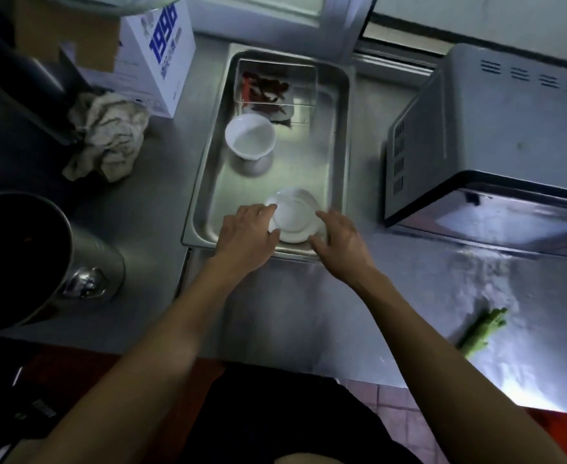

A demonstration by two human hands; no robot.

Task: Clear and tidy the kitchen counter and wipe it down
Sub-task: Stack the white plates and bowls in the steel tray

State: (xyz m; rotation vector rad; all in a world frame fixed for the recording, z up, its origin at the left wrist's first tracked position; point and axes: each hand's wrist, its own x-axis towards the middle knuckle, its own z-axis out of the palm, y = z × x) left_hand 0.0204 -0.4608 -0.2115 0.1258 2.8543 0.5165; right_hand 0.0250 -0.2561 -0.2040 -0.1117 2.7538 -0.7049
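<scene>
Left hand (247,229) is on the left rim of an upturned white bowl (294,216), fingers curled over its edge, so it looks like a grip. Right hand (339,237) sits at the bowl's right side, fingers spread and fairly straight, touching or just beside the rim; I can't tell if it actually holds anything. The bowl is base-up at the near end of a steel tray (337,135) that stands on the counter (292,313).

Further up the tray: a second white bowl (250,137), upright, mid-tray. Beyond it, a clear container (304,92) with reddish-brown scraps inside, at the far end.

Left of the tray, a crumpled cloth (108,135) lies on the counter, untouched, next to a white carton (156,58) with blue print. A large metal pot (24,259) is at the near left edge. To the right, a microwave-type appliance (496,139). Near right, a green vegetable scrap (483,329) lies on the counter with wet smears or residue around it.

My read: early to mid clearing. Dishes are gathered in the tray, which looks like the collecting step. Still left: tray and contents off the counter, green scrap binned, pot and carton dealt with, then the wipe. The cloth isn't in hand, so wiping isn't under way.
</scene>
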